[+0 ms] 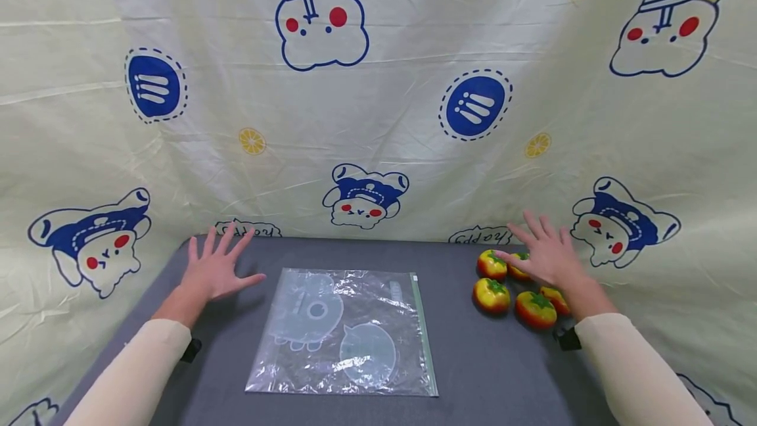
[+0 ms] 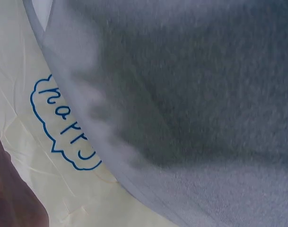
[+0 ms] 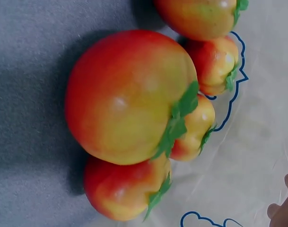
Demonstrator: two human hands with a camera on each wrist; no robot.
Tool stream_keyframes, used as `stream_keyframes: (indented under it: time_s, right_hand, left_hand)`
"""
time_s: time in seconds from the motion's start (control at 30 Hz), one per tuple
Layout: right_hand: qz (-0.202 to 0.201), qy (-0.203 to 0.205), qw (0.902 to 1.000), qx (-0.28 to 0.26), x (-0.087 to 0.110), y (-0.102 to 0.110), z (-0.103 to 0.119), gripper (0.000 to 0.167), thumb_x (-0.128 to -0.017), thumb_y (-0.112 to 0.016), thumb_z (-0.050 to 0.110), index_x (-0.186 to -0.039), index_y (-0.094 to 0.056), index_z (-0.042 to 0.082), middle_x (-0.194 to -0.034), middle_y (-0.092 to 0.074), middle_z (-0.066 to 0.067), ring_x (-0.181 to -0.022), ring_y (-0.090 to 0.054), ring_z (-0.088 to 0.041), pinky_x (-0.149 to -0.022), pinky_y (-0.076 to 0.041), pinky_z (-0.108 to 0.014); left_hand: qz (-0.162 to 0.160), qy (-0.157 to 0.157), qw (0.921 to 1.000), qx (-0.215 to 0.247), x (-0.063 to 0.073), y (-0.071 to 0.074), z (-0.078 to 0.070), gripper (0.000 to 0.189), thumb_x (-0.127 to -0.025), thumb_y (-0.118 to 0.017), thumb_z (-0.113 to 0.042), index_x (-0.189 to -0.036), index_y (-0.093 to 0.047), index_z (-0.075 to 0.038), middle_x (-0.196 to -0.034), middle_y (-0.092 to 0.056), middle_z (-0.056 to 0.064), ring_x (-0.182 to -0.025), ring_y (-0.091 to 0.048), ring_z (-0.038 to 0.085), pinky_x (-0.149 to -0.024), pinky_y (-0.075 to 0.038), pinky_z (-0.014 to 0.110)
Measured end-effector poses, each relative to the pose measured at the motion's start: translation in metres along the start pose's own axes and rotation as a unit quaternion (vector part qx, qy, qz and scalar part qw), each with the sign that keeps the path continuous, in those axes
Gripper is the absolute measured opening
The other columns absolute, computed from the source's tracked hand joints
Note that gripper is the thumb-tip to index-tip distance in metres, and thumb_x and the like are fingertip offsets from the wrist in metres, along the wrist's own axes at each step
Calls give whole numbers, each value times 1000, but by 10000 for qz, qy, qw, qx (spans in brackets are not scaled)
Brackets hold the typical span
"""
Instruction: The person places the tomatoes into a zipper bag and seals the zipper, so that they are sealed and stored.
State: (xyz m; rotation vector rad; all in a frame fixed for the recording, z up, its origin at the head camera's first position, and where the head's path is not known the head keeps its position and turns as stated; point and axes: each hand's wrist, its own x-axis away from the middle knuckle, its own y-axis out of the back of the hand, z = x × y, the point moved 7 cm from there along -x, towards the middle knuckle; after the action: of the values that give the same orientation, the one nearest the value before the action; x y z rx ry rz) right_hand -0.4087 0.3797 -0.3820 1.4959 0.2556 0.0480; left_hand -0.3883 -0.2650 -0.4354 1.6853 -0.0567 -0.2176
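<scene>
A clear plastic zip bag (image 1: 369, 301) lies flat on the grey table, with pale printed shapes and a green strip along its right edge. My left hand (image 1: 214, 271) is spread to the left of the bag, touching nothing that I can see. Several red-and-yellow tomatoes (image 1: 535, 309) with green leafy tops sit in a cluster at the right; the right wrist view shows a large tomato (image 3: 129, 97) close up. Above this cluster my right hand (image 1: 547, 255) is held with fingers spread, partly hiding the rear and right tomatoes. Nothing is in either hand.
The grey table (image 1: 455, 360) ends at a pale cloth (image 1: 402, 110) printed with cartoon bears and orange slices, which hangs behind and at both sides. Between the bag and the tomatoes runs a strip of bare tabletop.
</scene>
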Motion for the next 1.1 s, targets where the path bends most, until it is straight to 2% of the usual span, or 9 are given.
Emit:
stream_keyframes:
  time_s: [0.27, 0.47, 0.83, 1.1]
  right_hand:
    - [-36, 193, 9998, 35, 9, -7, 15, 93, -91, -47, 79, -159, -38, 17, -172, -7, -21, -154, -8, -54, -118, -4, -76]
    - [-228, 463, 9986, 76, 16, -13, 26, 89, -91, -51, 76, -158, -42, 18, -171, -14, -21, -154, -13, -51, -119, -9, -75]
    - [-403, 641, 9971, 25, 25, -21, 46, 86, -88, -55, 75, -155, -47, 21, -171, -20, -18, -156, -15, -49, -120, -11, -73]
    - [-362, 801, 9961, -39, 33, -30, 61, 85, -87, -57, 75, -155, -48, 23, -172, -19, -15, -156, -16, -46, -120, -11, -72]
  left_hand:
    - [39, -136, 9999, 41, 3, -5, -16, 101, -87, -58, -76, -165, -15, -29, -173, -3, 19, -154, 2, 55, -116, 7, 78]
    - [-5, -265, 9996, 35, 7, -13, -28, 102, -85, -58, -79, -165, -19, -29, -172, -7, 19, -155, -1, 54, -116, 5, 77]
    - [-146, -450, 9989, 67, 17, -22, -47, 103, -82, -59, -81, -164, -23, -29, -173, -11, 17, -155, -5, 54, -117, 1, 77]
    - [-238, -551, 9980, 207, 25, -25, -66, 102, -81, -63, -78, -163, -25, -30, -172, -16, 16, -155, -9, 52, -117, -3, 77]
